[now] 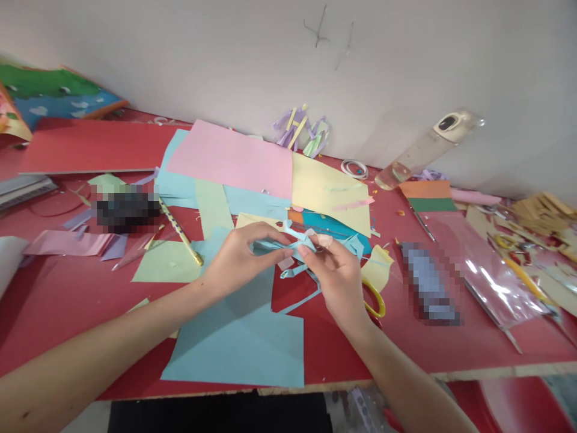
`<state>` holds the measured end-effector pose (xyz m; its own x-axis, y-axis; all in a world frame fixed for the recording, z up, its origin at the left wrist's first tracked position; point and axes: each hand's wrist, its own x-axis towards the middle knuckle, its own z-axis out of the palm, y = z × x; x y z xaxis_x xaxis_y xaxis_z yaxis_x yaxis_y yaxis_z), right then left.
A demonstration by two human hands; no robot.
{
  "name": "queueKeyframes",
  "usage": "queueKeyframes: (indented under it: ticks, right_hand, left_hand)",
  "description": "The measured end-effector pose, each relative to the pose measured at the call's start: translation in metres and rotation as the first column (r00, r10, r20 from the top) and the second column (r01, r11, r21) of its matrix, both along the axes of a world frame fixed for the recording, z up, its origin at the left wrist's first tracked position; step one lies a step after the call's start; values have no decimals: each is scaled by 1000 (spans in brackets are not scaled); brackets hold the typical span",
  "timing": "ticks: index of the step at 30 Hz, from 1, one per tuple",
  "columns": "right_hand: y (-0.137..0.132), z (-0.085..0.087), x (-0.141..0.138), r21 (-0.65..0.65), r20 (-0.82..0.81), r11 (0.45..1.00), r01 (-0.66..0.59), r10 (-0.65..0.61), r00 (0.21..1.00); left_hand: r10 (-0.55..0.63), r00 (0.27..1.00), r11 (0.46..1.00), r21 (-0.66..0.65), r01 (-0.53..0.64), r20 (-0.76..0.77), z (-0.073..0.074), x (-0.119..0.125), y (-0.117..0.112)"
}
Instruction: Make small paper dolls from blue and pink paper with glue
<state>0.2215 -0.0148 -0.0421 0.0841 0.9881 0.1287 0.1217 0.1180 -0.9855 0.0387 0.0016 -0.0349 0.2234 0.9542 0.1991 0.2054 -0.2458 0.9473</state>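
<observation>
Both hands hold a folded light-blue paper piece [295, 245] above the middle of the table. My left hand [246, 255] pinches its left end between thumb and fingers. On the other side, my right hand [333, 264] has its thumb pressed on the paper, with a pale pinkish scrap by the fingertips. Thin blue paper strips [300, 304] lie or hang just below the fingers. Under my left hand spreads a large light-blue sheet [238, 349]. Scissors with a yellow handle [376, 300] lie partly hidden beside my right wrist.
Pink [234, 156] and yellow sheets [329, 186] lie at the back. A patterned pencil [183, 231] rests on the left. A clear water bottle [421, 153] leans against the wall. To the right are a clear pouch [496, 270] and paper scraps [541, 219].
</observation>
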Motion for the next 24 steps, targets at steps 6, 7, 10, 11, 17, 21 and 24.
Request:
queueKeyframes:
  ticks: [6,7,10,11,17,21,24]
  right_hand:
    - [0,5,-2,-17,-45,1000,-3,2,999]
    - [0,6,-2,-23,-54,1000,3,-4,999]
    - [0,5,-2,-56,-84,998,14,-19,996]
    - [1,5,-1,-65,-92,998,13,-19,996]
    - [0,4,-2,-77,-103,997,18,-26,994]
    - [0,4,-2,-81,-93,996,41,-48,994]
    - [-1,3,-2,-75,-88,996,42,-48,995]
  left_hand:
    - [37,992,940,342,6,-119,-8,-4,3]
    - [40,990,932,363,11,-133,-9,-4,4]
    - [48,985,908,417,26,-166,-11,-5,5]
    - [55,983,897,441,30,-177,-11,-5,5]
    - [81,969,824,563,66,-233,-8,-5,7]
    - [76,959,794,598,108,-273,-6,-6,7]
    - [59,963,799,590,112,-262,-6,-6,6]
